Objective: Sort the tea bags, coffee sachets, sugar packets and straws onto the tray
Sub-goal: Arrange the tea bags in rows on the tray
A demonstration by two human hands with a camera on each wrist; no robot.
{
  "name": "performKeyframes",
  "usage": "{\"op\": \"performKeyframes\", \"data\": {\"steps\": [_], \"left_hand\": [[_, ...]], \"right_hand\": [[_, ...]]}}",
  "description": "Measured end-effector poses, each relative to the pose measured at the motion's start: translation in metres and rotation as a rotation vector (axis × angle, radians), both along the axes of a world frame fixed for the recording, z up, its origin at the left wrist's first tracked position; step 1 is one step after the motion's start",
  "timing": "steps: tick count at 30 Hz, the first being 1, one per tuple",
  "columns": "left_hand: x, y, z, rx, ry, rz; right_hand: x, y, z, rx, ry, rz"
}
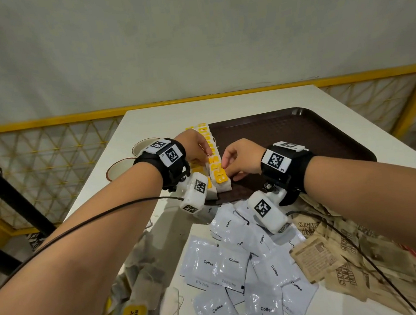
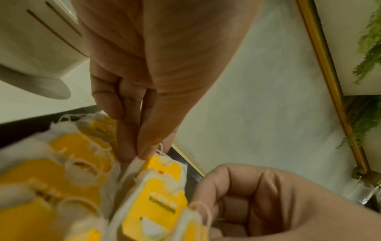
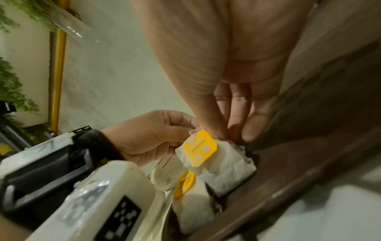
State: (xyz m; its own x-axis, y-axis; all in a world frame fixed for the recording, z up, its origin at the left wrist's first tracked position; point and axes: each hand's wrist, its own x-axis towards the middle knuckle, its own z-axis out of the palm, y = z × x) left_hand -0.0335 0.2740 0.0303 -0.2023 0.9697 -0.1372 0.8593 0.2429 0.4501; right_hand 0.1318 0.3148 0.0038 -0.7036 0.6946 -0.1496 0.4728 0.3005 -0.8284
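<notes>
Coffee sachets (image 1: pixel 233 261) nearest; tray (image 1: pixel 301 133) holds tea bags (image 1: pixel 218 174).

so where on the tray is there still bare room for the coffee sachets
Most of the tray is bare: the whole stretch from the row of tea bags along its left edge to its right rim. It is crowded only at that left edge, where the left hand and right hand work.

hands: left (image 1: pixel 195 147), right (image 1: pixel 242 157) at tea bags (image 1: pixel 217 168) | tray (image 1: pixel 301 133) edge | coffee sachets (image 1: pixel 237 263) near
</notes>
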Motion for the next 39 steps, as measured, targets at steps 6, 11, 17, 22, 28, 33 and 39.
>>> {"op": "performKeyframes", "data": {"steps": [6,11,17,22,28,33,39], "left_hand": [[0.004,0.002,-0.004,-0.005,0.081,-0.03],[0.004,0.003,-0.007,-0.024,0.073,-0.052],[-0.001,0.0,0.003,0.087,0.066,0.003],[-0.008,-0.014,0.012,-0.009,0.035,-0.011],[-0.003,-0.025,0.014,-0.181,0.052,-0.03],[0.004,-0.029,0.011,-0.225,-0.002,-0.104],[0.014,-0.02,0.006,-0.186,0.028,-0.066]], "right_hand": [[-0.005,-0.004,0.0,0.05,-0.02,0.016],[-0.006,-0.004,0.0,0.084,-0.019,0.011],[-0.003,-0.001,-0.003,0.031,-0.021,-0.013],[0.007,0.003,0.004,-0.054,0.006,-0.065],[0.008,-0.009,0.004,-0.071,-0.062,-0.025],[0.006,-0.013,0.003,-0.037,-0.068,-0.04],[0.008,-0.011,0.002,-0.002,-0.07,-0.051]]}}
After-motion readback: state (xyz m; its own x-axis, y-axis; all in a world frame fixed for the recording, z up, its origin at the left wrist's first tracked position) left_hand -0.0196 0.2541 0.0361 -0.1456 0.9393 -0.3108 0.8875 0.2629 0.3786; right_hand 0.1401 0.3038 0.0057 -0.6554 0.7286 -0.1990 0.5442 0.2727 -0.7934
